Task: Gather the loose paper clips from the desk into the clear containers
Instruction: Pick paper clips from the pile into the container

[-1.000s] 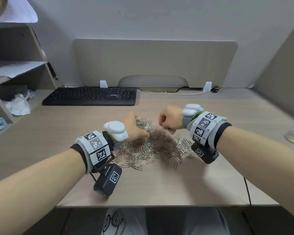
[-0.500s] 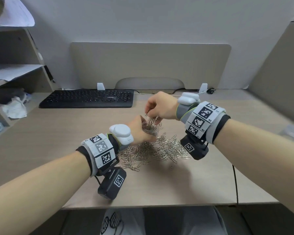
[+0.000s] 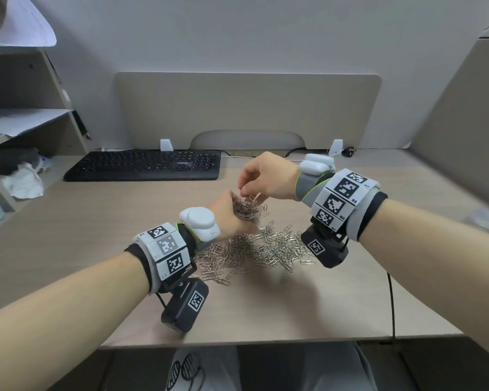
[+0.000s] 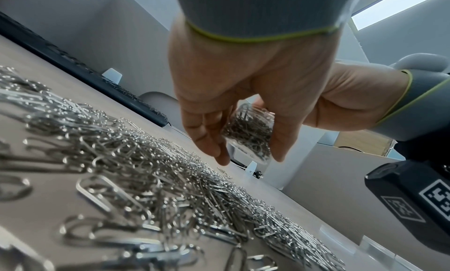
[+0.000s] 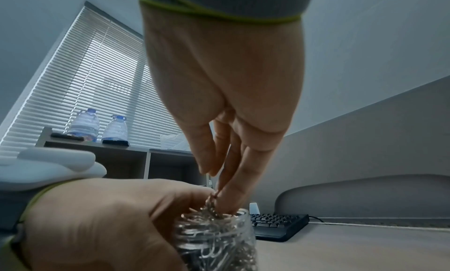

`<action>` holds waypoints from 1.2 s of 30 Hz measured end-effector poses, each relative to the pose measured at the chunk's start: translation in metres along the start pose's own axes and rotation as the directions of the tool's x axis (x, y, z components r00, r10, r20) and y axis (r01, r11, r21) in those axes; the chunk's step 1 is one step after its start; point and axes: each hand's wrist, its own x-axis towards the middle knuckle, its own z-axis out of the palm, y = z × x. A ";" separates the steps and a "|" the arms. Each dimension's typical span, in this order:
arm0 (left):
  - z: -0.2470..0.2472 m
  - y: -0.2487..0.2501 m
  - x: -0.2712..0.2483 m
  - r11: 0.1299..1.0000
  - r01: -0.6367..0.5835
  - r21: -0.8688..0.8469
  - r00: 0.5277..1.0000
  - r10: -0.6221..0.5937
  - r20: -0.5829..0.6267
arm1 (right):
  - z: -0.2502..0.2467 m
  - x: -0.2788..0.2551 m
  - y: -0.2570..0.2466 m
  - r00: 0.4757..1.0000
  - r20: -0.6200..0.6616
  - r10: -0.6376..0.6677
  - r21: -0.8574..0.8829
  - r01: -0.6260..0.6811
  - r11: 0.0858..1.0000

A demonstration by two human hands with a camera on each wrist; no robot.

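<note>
A clear jar, heaped full of silver paper clips, is gripped in my left hand just above the desk. My right hand hovers over its mouth, fingertips pinching a small bunch of paper clips that reaches into the opening. Seen from the right wrist, the jar's rim sits directly under those fingertips. A loose pile of paper clips spreads over the desk below both hands. From the left wrist the jar shows between my thumb and fingers, with the pile in front.
A black keyboard lies at the back left. Another clear container sits at the far right edge. Shelves with papers and cloths stand on the left. A black cable runs down the desk's right side.
My right hand left the pile with clips and rose to the jar's mouth. My left hand lifted the jar slightly and drew it nearer, over the pile.
</note>
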 end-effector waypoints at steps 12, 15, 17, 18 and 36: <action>0.000 -0.002 -0.001 0.994 -0.062 -0.093 0.998 0.060 -0.022 | -0.004 -0.006 0.002 0.999 0.008 -0.047 0.069 0.046 0.997; 0.001 -0.006 0.006 0.989 -0.052 -0.141 0.999 0.049 -0.021 | -0.004 -0.006 0.003 0.998 0.003 -0.062 0.031 0.062 0.998; 0.006 -0.026 0.028 0.990 -0.040 -0.135 0.999 0.040 -0.003 | 0.001 -0.007 0.005 0.996 0.056 -0.076 -0.062 0.079 0.995; 0.008 -0.035 0.036 0.993 -0.037 -0.115 0.999 0.037 0.005 | 0.002 -0.007 0.005 0.994 0.072 -0.084 -0.100 0.091 0.991; 0.003 -0.015 0.014 0.994 -0.031 -0.109 0.999 0.030 -0.017 | 0.008 -0.010 0.020 0.992 0.117 -0.052 -0.328 0.088 0.940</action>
